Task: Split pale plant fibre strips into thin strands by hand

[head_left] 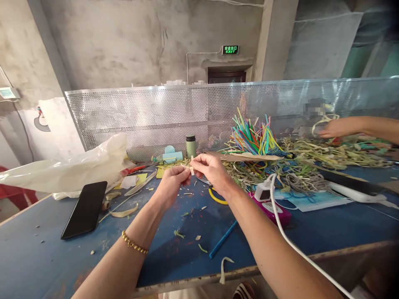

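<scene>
Over the middle of the blue table, my left hand [173, 182] and my right hand [215, 171] meet fingertip to fingertip. Both pinch a small pale strip [192, 170], cream-coloured and folded or knotted; its exact shape is partly hidden by the fingers. A yellow curved handle [217, 197] lies just below my right hand. Behind the hands stands a green bottle with a black lid [191, 146], beside a light blue cylindrical object [172, 157]. Small cut scraps [179, 234] are scattered on the tabletop beneath my wrists.
A black phone [84, 209] and plastic bag [90, 166] lie left. Right are colourful strips [254, 135], dried strands [330, 151], a magenta box [276, 214], a white cable [280, 226] and a face mask [321, 201]. Another person's hand [339, 126] reaches in. Perforated metal [140, 118] stands behind.
</scene>
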`<state>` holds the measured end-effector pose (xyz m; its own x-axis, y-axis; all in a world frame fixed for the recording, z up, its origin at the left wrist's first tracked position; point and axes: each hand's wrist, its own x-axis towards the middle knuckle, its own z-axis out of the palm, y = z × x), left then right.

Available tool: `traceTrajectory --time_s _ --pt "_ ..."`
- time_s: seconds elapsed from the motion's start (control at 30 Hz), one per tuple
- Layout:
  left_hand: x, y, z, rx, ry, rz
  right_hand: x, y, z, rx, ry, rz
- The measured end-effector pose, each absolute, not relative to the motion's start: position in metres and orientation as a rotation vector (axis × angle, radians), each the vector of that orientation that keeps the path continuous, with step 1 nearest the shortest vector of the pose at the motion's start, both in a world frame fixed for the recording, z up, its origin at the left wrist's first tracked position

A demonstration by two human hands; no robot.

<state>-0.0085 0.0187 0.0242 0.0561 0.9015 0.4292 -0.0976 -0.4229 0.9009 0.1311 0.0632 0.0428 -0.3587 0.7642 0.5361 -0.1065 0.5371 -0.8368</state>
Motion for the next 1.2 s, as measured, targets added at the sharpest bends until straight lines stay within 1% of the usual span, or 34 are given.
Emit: traceTrajectory --time_s 0.3,0.5,0.83,1.0,1.2 --pt "-0.007 0.017 0.027 1.471 0.769 1.526 0.131 0.059 0.045 -0.497 -1.696 1.097" --pt "-0.004 0.017 0.026 1.368 0.760 1.503 0.124 0.060 0.040 -0.513 -1.655 1.006" --pt "-0.002 0.017 0.025 1.257 0.732 1.474 0.118 0.067 0.029 -0.575 -1.647 0.664" --pt "-0.001 0.018 0.023 1.240 0.740 1.460 0.115 0.071 0.026 -0.615 -1.587 0.613" --pt "-0.005 0.020 0.022 1.246 0.690 1.438 0.115 0.075 0.026 -0.663 -1.572 0.676"
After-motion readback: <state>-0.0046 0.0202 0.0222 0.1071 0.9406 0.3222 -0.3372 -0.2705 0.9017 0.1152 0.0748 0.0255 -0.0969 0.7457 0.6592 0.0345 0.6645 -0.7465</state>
